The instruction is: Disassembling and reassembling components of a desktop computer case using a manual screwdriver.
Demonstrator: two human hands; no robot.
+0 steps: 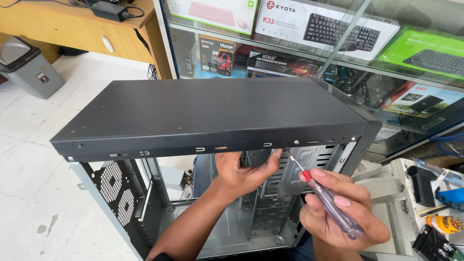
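Case [208, 108], black, stands open-sided on the floor, interior bare. Left hand [244, 174] reaches inside under the top panel, fingers curled against the frame. Right hand [338, 212] grips screwdriver [324, 195], tip at upper rail; fastening looks unfinished.

We see bright, even daylight, sharp focus throughout, soft glare on the glass cabinet [386, 92], and slight wide-angle bending at the edges.

I see boxes behind glass: white box with pink keyboard [212, 13] top; white keyboard box [319, 26] beside; green box [425, 52] right; dark headset box [216, 54] below.
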